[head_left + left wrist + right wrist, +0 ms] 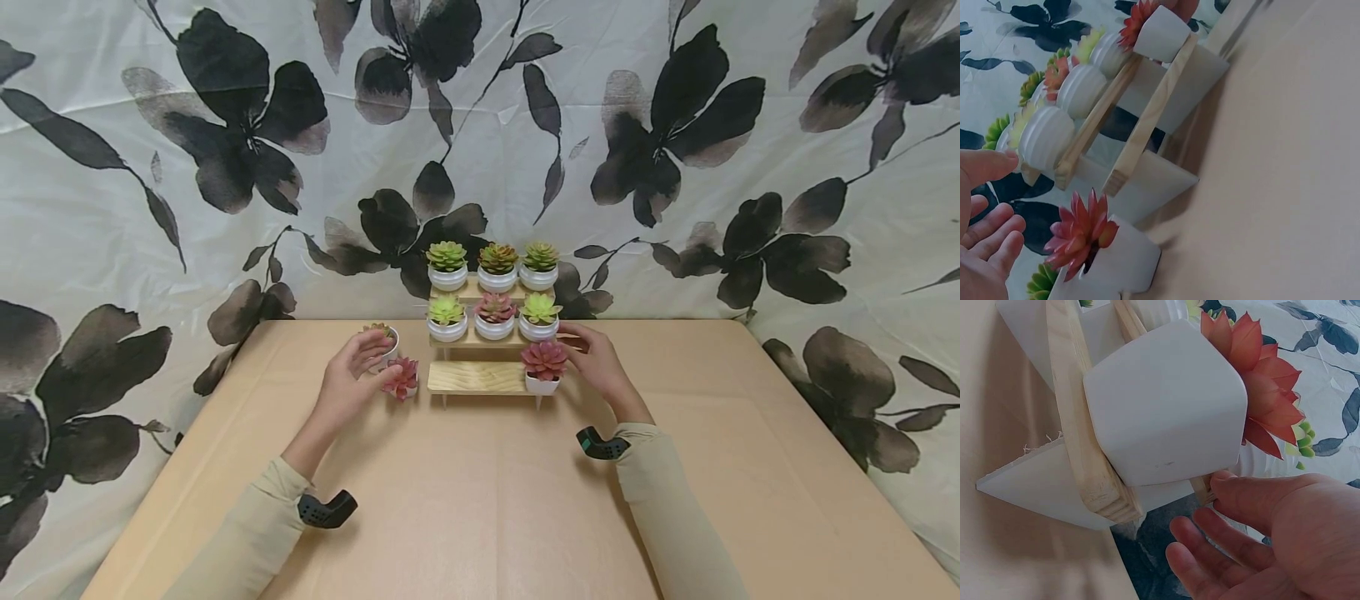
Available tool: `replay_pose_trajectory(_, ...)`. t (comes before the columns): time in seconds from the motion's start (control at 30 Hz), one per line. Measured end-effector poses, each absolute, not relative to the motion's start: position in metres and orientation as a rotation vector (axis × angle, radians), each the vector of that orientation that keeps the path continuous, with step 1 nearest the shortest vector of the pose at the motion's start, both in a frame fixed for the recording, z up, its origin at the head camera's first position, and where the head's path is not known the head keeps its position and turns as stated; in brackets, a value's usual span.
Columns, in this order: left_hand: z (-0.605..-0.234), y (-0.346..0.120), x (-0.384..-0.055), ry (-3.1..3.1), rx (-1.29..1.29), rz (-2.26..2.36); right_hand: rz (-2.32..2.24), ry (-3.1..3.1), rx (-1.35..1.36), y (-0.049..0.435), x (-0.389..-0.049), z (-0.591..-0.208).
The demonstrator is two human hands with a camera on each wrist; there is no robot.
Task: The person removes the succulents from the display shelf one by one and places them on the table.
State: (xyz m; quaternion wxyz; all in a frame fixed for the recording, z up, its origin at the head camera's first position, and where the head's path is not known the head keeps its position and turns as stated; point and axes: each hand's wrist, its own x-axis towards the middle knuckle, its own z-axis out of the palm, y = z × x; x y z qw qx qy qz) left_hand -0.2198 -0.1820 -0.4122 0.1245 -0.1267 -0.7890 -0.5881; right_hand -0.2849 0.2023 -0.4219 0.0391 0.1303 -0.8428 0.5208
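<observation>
A wooden three-tier stand (pixel 476 379) holds several potted succulents. On its lowest tier, at the right end, sits a red succulent (pixel 544 360) in a white pot (pixel 1166 406). My right hand (pixel 597 364) is beside that pot, thumb tip right at its edge and the other fingers loosely bent, gripping nothing. Left of the stand, a second red succulent (pixel 1079 237) in a white pot and a green one (pixel 392 343) stand on the table. My left hand (pixel 348 375) hovers by these two, fingers relaxed and apart; it partly hides them in the head view.
The middle tier carries a pink-red succulent (pixel 495 308) between two light green ones; three green ones (pixel 498 258) line the top tier. Behind the tan table (pixel 480 500) hangs a white cloth (pixel 525 183) with dark flowers. Each wrist wears a black device (pixel 327 510).
</observation>
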Motion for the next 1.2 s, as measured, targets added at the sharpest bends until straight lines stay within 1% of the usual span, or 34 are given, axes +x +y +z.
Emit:
replay_pose_trajectory(0.5,-0.411,-0.157,-0.219,-2.378,-0.465,-1.720,1.622,-2.575,0.395,0.201,-0.285,-0.421)
replay_pose_trajectory(0.97,-0.420,-0.134,-0.224,-2.350,-0.606,-1.774,1.610,-2.576,0.394,0.201,-0.285,-0.422)
replay_pose_trajectory(1.2,-0.415,-0.121,-0.222,-2.370,-0.620,-1.796,1.603,-2.582,0.388,0.201,-0.285,-0.421)
